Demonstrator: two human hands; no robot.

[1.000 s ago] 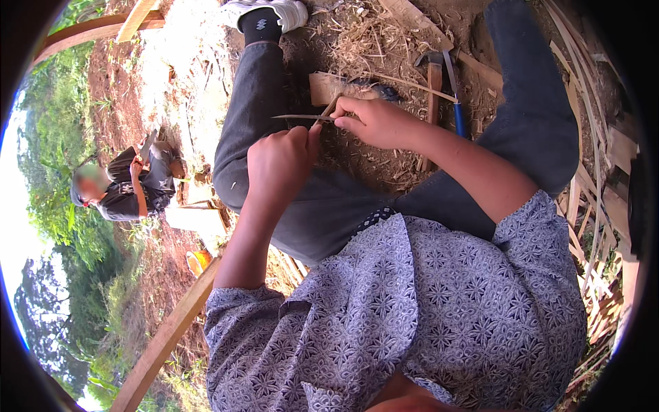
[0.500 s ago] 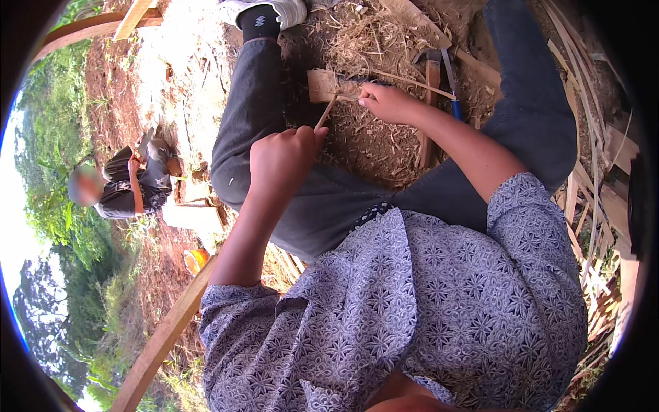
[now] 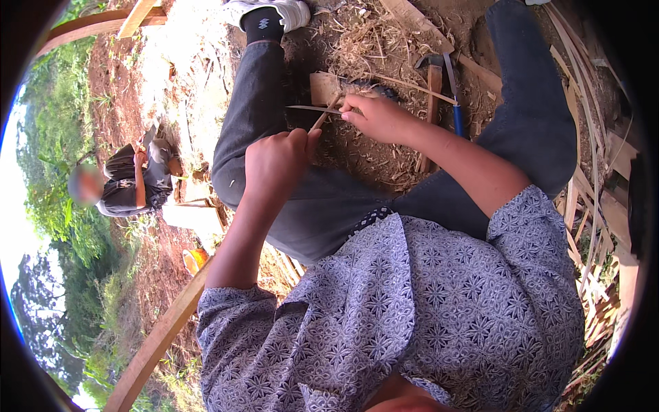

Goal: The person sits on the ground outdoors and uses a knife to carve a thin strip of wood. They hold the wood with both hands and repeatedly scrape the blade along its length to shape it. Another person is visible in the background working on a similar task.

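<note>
- The person sits on the ground with both legs spread, and the hands work between the knees, above a bed of dry straw and shavings.
- The left hand is closed in a fist around a thin stick-like handle, which points up and away toward the other hand. I judge it to be a small knife or a similar tool, but the blade itself is too small to tell.
- The right hand pinches a thin bamboo sliver between the thumb and the first fingers. The sliver lies almost level and sticks out to the person's left, and the tip of the tool meets it just beside the fingertips.
- The step in hand seems to be the shaving or splitting of this sliver: one hand holds the strip steady, the other hand presses the tool against it.
- The next move, in my judgement, calls for a short and controlled push along the strip, away from the pinching fingers, because they are very near to the contact point.
- A small wooden block lies on the straw just behind the sliver.
- A hammer with a wooden handle and a blue-handled tool lie side by side on the ground near the right forearm.
- Long split strips are piled beside the right leg.
- Another person crouches well apart on the red earth at the left.
</note>
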